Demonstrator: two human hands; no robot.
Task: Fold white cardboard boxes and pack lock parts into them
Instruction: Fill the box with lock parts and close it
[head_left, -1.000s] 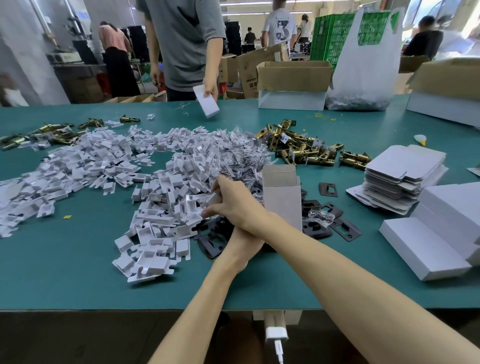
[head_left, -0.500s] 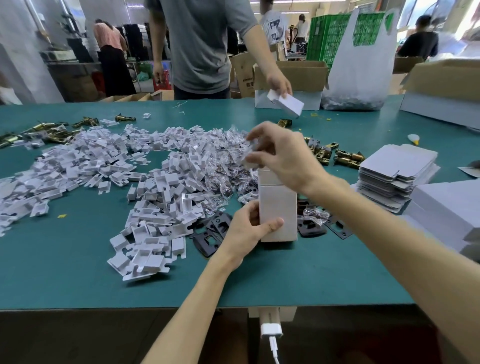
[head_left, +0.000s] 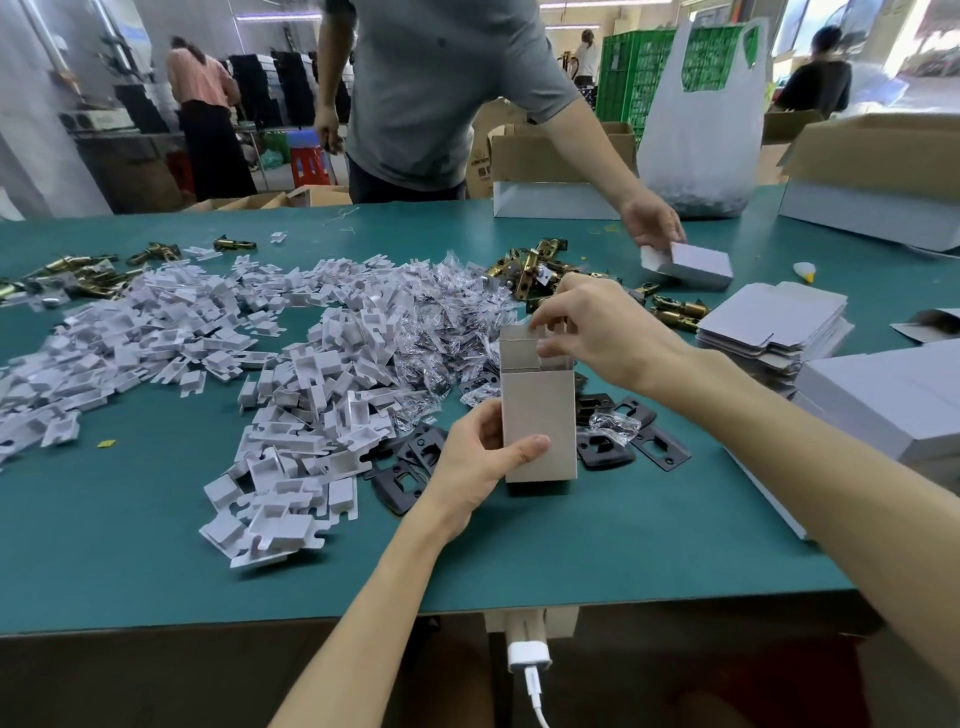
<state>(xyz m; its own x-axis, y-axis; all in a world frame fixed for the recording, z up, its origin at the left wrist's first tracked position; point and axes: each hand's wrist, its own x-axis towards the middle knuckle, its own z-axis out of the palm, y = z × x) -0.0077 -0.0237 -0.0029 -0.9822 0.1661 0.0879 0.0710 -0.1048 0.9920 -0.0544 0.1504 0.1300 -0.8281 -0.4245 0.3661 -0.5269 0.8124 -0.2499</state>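
On a green table (head_left: 156, 545) in a busy packing shop, we stand a white box (head_left: 537, 415) upright, our left hand (head_left: 478, 457) gripping its side, thumb across the front. Our right hand (head_left: 587, 327) curls its fingers into the open top; whether they pinch a flap or a part, we cannot tell. The card looks light and easily crushed, best held by its corners. Inserts (head_left: 291, 415) crowd the left, black plates (head_left: 605, 449) the right; bare table lies nearer us.

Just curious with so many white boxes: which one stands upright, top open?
The upright box before the wearer: left hand grips its side, right hand pinches at its open top. The other worker's box is held lying down; the stack is flat.
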